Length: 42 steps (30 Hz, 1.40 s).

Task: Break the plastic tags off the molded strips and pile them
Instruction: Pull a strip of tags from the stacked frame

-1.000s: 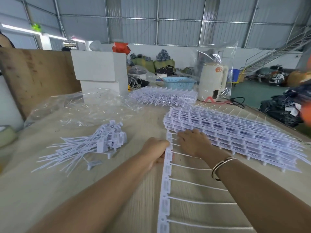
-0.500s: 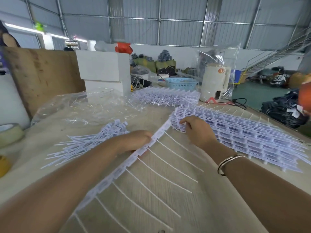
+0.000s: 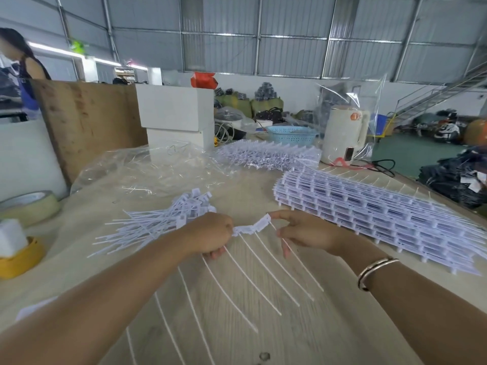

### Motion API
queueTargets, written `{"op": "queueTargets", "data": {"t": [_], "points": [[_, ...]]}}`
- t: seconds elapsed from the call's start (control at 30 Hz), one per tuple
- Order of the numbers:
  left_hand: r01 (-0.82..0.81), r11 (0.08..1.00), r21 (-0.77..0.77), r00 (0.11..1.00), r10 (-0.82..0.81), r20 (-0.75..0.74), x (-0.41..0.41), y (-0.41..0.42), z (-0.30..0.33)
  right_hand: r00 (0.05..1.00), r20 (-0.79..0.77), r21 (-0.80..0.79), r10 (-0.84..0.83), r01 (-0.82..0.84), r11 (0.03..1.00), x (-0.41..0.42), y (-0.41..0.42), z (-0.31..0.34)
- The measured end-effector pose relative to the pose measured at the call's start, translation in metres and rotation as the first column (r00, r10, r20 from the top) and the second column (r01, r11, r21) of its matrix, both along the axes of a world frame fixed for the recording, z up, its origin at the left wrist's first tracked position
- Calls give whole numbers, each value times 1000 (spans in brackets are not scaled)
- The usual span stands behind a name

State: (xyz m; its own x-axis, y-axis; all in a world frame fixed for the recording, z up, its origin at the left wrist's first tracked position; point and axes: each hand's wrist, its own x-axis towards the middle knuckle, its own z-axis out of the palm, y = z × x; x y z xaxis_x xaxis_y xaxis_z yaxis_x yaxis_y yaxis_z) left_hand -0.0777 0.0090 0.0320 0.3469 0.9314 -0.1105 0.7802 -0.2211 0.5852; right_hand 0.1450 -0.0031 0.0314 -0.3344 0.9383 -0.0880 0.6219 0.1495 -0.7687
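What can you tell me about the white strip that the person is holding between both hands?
The strip is thin white plastic: a row of small flat tags joined side by side, each with a long thin tail trailing toward the person over the wooden table. The left hand grips one end; the right hand pinches the end tag, which is bent upward. The strip's held part looks raised off the table.

strip [image 3: 253,227]: white matt plastic | table [image 3: 237,325]: pale wood grain | bracelet [image 3: 375,268]: shiny metal
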Motion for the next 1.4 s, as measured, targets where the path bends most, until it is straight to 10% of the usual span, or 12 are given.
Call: {"op": "queueTargets", "data": {"t": [0.23,0.67,0.93,1.4], "points": [[39,989,143,999,-38,-14,20,1,-19,970,-226,35,-87,97,995,12,-7,-13],[108,933,343,990,-134,51,6,-6,-41,915,398,656,-63,-236,717,1,-13,-42],[175,944,281,962,-225,157,1,-9,-41,993,-43,446,113,-82,891,1,-11,-46],[231,959,162,945,-261,198,-3,-18,-34,974,-216,337,-62,134,932,10,-12,-38]]}}
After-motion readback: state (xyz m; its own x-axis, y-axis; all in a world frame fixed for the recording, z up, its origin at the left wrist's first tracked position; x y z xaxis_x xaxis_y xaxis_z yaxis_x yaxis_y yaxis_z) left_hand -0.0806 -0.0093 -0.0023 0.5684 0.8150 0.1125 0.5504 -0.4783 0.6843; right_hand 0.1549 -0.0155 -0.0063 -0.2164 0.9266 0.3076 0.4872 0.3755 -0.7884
